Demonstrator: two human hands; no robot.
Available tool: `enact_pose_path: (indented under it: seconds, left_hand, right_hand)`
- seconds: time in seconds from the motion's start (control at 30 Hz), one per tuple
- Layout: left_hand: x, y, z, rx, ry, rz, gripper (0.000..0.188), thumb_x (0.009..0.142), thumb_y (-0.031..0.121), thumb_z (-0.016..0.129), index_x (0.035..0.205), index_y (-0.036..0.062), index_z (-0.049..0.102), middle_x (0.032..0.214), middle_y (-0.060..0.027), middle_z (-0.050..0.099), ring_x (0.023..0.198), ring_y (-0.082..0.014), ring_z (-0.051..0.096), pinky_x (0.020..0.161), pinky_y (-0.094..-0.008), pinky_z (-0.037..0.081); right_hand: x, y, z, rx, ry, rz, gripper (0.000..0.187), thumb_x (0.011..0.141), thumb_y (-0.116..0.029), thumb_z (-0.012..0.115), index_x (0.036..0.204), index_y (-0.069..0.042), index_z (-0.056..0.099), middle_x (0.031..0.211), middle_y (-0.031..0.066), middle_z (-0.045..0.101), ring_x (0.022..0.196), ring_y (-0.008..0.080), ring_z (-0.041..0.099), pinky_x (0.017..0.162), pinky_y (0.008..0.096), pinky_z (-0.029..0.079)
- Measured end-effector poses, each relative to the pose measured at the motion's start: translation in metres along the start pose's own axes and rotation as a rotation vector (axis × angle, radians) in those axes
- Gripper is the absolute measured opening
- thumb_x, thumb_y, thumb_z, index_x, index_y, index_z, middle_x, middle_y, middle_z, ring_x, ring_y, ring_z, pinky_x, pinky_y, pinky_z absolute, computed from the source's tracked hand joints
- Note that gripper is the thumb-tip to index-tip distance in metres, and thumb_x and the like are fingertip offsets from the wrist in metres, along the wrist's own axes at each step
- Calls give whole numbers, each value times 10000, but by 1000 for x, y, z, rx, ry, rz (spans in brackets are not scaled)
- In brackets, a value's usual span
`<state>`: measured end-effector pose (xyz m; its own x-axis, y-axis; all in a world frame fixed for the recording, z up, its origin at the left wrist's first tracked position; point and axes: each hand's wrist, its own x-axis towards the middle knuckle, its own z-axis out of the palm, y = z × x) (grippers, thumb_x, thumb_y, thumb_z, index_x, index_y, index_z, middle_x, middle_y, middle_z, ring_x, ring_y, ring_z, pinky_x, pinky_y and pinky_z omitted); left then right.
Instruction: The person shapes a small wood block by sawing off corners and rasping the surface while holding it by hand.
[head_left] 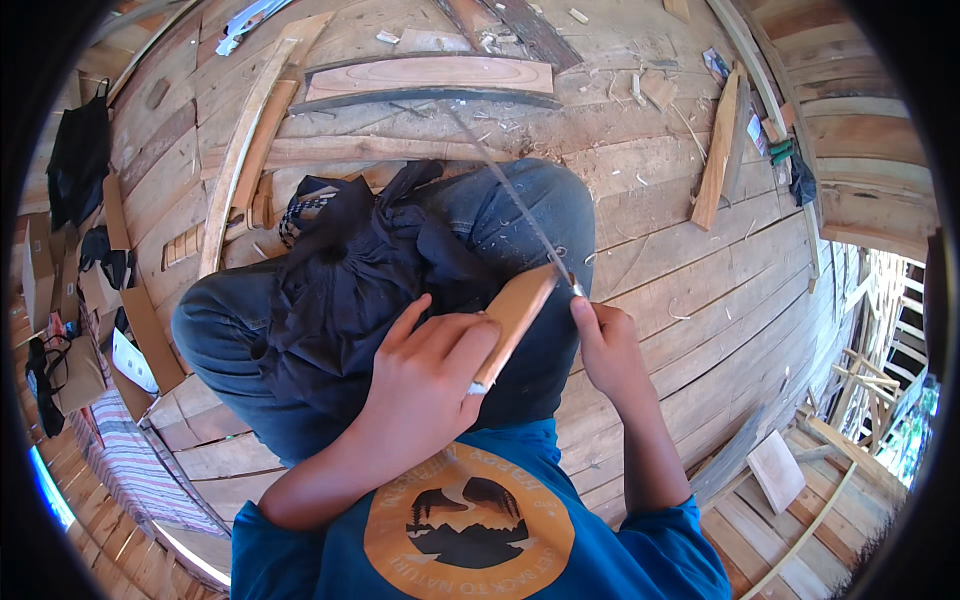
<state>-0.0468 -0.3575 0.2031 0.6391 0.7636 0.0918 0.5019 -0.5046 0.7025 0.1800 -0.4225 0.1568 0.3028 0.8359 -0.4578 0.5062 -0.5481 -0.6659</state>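
Observation:
My left hand (pixel 425 365) grips a short piece of wood (pixel 517 318) above my lap, its far end cut at a slant. In my right hand (pixel 610 350) is a knife-like tool with a long, narrow blade (pixel 520 208), which reaches away to the upper left. The base of the blade is close beside the wood's slanted end; whether they touch I cannot tell. Most of the tool's handle is hidden inside my fingers. Dark bunched cloth (pixel 350 260) lies across my lap, left of the wood.
Ahead on the plank floor (pixel 660 255) lie a curved board (pixel 430 78), wood shavings and scraps. A long strip (pixel 245 150) lies to the left, another board (pixel 718 150) to the right. Cardboard boxes (pixel 150 335) stand at far left.

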Motion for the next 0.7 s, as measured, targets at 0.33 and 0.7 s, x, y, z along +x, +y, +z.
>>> enact_pose_path:
  seconds: [0.33, 0.7]
  left_hand:
    - [6, 9, -28, 103, 30, 86, 373, 610, -15, 665, 971, 70, 700, 985, -79, 646, 937, -274, 620, 877, -473, 460]
    - [12, 11, -23, -226, -82, 235, 412, 745, 61, 674, 1134, -2, 552, 1090, -167, 532, 1117, -379, 497, 1010, -494, 381]
  right_hand:
    - [-21, 4, 3, 321, -138, 22, 496, 996, -377, 479, 707, 23, 521, 552, 30, 433, 563, 99, 395, 508, 324, 351]
    - [-34, 9, 13, 380, -238, 43, 550, 1006, -467, 383, 717, -15, 506, 574, -8, 413, 542, 84, 373, 490, 275, 305]
